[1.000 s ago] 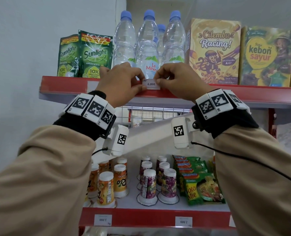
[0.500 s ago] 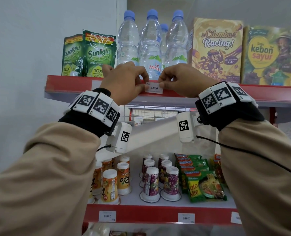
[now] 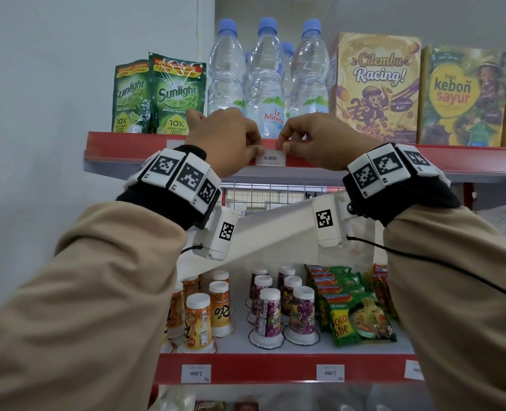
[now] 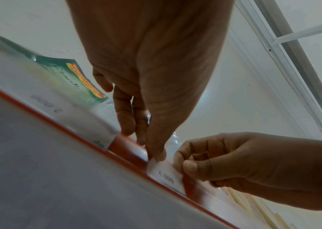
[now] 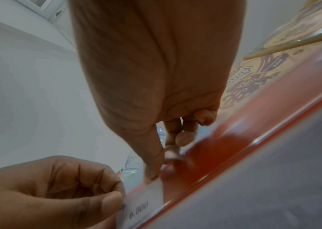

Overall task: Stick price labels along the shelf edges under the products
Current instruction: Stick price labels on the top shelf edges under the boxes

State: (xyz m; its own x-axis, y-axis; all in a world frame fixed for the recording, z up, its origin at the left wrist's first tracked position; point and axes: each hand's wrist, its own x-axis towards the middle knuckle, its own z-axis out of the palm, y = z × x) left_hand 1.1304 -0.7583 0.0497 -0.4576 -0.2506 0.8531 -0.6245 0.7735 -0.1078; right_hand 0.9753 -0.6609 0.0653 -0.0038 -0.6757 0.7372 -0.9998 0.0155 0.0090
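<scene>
A white price label [image 3: 270,158] printed 6.000 lies against the red top shelf edge [image 3: 127,146], under the water bottles [image 3: 265,84]. My left hand [image 3: 259,149] pinches its upper left corner and my right hand [image 3: 284,146] pinches its upper right corner. In the left wrist view my left hand [image 4: 157,156] meets the label [image 4: 166,175] at its end, with the right thumb [image 4: 189,167] on the other end. The right wrist view shows my right hand [image 5: 152,175] on the label [image 5: 140,206] and the left thumb [image 5: 111,201] over its other corner.
Green Sunlight pouches [image 3: 180,96] stand left of the bottles, with another label [image 4: 58,106] on the edge below them. Cereal boxes [image 3: 376,87] stand to the right. The lower shelf [image 3: 275,369] holds drink cups and noodle packs, and its edge carries labels.
The label has come down slightly onto the red edge strip. Both hands stayed on its top corners and moved down with it.
</scene>
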